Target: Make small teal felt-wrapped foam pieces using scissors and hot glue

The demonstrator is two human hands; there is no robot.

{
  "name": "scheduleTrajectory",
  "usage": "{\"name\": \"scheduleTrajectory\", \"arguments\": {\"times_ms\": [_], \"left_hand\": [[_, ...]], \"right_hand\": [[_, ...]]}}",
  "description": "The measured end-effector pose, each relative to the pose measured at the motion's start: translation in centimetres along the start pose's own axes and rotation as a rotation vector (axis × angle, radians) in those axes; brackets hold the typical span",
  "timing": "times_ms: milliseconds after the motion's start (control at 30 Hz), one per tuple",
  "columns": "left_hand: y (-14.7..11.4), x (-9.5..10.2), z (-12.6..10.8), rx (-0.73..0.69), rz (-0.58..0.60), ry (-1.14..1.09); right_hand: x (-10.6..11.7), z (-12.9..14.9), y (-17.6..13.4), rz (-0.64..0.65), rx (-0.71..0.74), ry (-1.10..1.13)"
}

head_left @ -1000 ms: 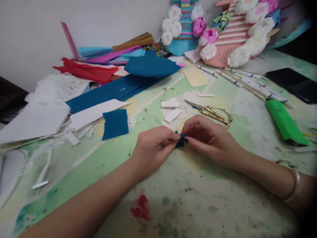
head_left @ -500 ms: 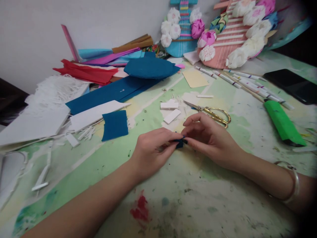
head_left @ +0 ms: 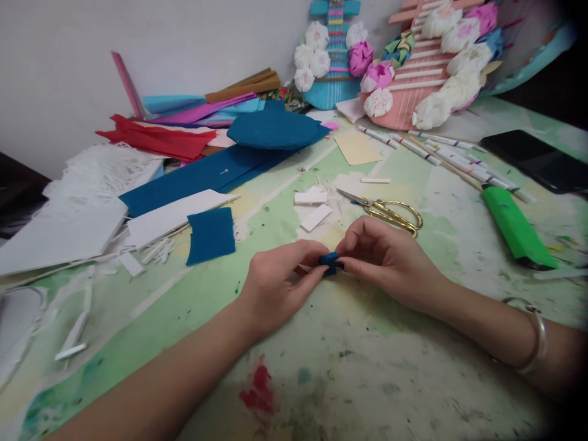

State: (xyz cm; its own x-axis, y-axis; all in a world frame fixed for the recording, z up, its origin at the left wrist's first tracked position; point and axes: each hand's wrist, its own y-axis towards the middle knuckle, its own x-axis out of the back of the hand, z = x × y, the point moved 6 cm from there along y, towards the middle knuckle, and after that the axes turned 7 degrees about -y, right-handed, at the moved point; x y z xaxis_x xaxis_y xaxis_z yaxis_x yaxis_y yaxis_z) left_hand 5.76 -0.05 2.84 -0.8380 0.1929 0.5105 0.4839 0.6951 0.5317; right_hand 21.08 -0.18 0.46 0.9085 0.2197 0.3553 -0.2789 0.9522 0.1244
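Between my two hands is a small folded piece of dark blue crepe paper [head_left: 329, 262], low over the table. My left hand [head_left: 280, 285] pinches its left side between thumb and fingers. On its right side, the thumb and index finger of my right hand [head_left: 383, 260] are closed on it; the other fingers are curled. What lies inside the folds, if anything, is hidden. A blue paper square [head_left: 211, 236] lies to the left of my hands. Just beyond them are white foam strips [head_left: 316, 217] and gold-handled scissors [head_left: 390, 213], lying spread a little.
Blue paper [head_left: 184, 177], red paper [head_left: 156, 138] and white board [head_left: 68, 226] are piled at the left. Two flower-covered instrument models, one blue [head_left: 331, 92] and one pink [head_left: 395, 110], lean at the back. Markers [head_left: 463, 162], a phone [head_left: 535, 160] and a green packet [head_left: 517, 226] lie right.
The small blue piece has been turned between my fingers and more of it shows. My right fingers have drawn closer to it. The whole view has shifted slightly.
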Motion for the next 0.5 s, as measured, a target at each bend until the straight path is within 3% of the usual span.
{"name": "scheduleTrajectory", "arguments": {"times_ms": [100, 233, 367, 500], "left_hand": [[-0.1, 0.1, 0.1, 0.020, -0.010, 0.014], [-0.1, -0.1, -0.2, -0.057, 0.020, 0.031], [0.1, -0.3, -0.3, -0.095, 0.051, 0.033], [0.1, -0.3, -0.7, -0.146, 0.054, 0.086]], "right_hand": [[0.2, 0.1, 0.1, -0.017, -0.008, -0.042], [0.5, 0.3, 0.1, -0.032, -0.034, -0.094], [1.4, 0.6, 0.0, -0.104, -0.045, -0.196], [2.1, 1.0, 0.0, -0.181, -0.015, -0.156]]}}
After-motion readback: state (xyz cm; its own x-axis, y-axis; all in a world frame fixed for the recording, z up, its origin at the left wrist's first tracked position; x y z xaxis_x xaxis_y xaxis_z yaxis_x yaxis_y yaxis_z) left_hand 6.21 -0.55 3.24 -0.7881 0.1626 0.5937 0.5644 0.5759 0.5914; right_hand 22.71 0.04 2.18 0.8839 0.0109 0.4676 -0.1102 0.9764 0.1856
